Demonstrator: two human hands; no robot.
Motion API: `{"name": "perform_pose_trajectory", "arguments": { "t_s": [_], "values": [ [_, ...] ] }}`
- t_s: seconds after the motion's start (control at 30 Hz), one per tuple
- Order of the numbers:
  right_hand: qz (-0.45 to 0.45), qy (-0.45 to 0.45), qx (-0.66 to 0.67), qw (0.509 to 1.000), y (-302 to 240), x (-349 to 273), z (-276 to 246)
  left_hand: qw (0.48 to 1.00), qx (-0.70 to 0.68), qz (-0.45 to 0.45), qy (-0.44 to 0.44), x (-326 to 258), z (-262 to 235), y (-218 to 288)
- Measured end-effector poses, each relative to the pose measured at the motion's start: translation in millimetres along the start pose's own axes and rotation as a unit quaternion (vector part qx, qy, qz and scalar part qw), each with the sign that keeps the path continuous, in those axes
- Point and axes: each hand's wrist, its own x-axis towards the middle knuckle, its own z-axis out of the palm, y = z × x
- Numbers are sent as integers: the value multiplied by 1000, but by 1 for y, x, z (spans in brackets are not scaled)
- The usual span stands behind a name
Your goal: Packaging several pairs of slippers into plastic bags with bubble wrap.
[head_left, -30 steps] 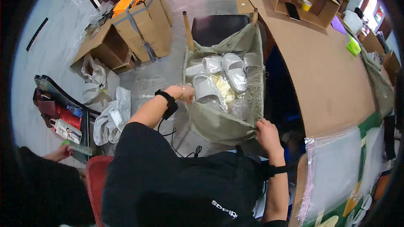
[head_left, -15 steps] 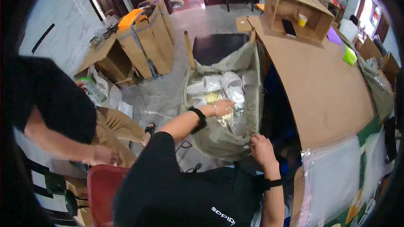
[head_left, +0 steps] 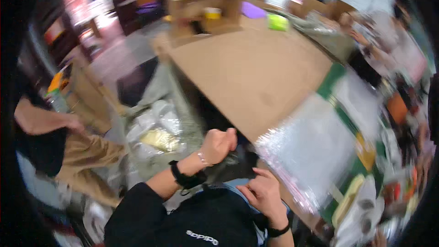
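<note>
The picture is motion-blurred. My left hand [head_left: 219, 145] is a closed fist gripping a bunch of dark fabric [head_left: 234, 167] near the cardboard-covered table's [head_left: 249, 71] front edge. Just below it, my right hand [head_left: 264, 194] touches the fabric's lower edge with its fingertips; the blur hides whether it grips. Left of my hands, a grey-green sack [head_left: 183, 110] stands on the floor, holding white wrapped items [head_left: 157, 121] and something yellow [head_left: 160, 139].
Another person in tan trousers [head_left: 84, 155] bends at the left beside the sack. A clear plastic bag [head_left: 315, 148] lies on the table's near right. An open cardboard box [head_left: 206, 7] stands at the table's far end. More people sit at the far right.
My view has swung right, toward the table. My left hand came out of the sack and closed on dark fabric close to my chest. My right hand moved up beside it.
</note>
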Motion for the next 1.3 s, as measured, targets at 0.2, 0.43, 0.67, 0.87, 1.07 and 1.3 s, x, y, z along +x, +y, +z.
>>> {"name": "perform_pose_trajectory", "arguments": {
  "t_s": [0.2, 0.43, 0.67, 0.87, 1.07, 1.3],
  "values": [
    [162, 233, -83, 955, -3, -64, -58, 960, 94, 236, -120, 29, 87, 25],
    [285, 283, -337, 851, 21, -160, -74, 922, 229, 196, -243, 26, 157, 14],
    [275, 213, -481, 805, 76, -179, -79, 924, 264, 97, -261, 49, 140, 13],
    [310, 275, -453, 789, 45, -183, -117, 920, 268, 147, -245, 59, 161, 17],
    [493, 185, -643, 556, 46, -244, -152, 906, 183, 244, -295, 49, 212, 16],
    [398, 73, -756, 516, 81, -306, -153, 871, 175, 252, -384, 44, 214, 6]
  ]
}}
